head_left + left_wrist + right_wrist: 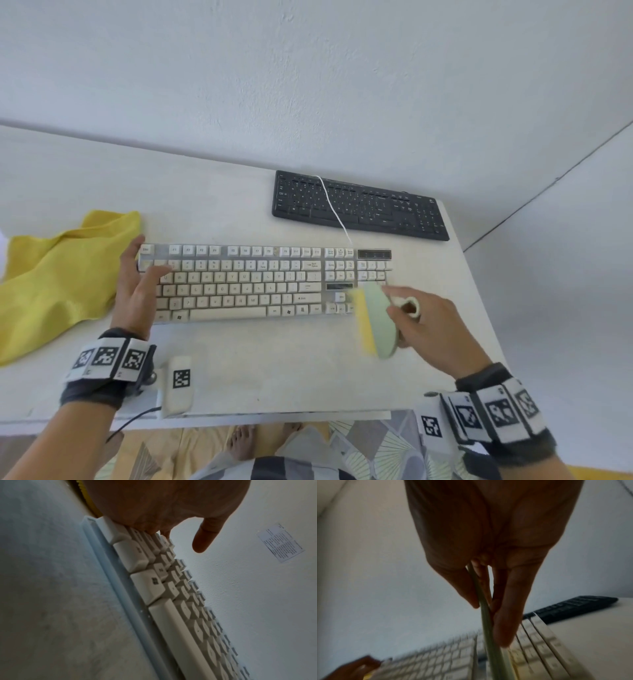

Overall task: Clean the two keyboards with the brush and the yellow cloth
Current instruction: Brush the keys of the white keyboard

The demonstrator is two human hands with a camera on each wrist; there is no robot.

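Wristbands with black-and-white markers (106,358) sit nearest. Yellow cloth (58,277) lies crumpled on the table (274,370); left hand (137,287) rests flat, fingers spread, on the white keyboard (246,284). Right hand (431,329) pinches the green brush (375,322) over its right end; black keyboard (359,205) behind.

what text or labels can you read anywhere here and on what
"Z" and a Windows logo: keys of the white keyboard, left wrist view.
Other white keyboard legends: mostly too blurred to quote.
Black keyboard: legends too small to read.
Paper sheet on the wall: print too small to read.
Wristbands: square black-and-white code markers, no words.
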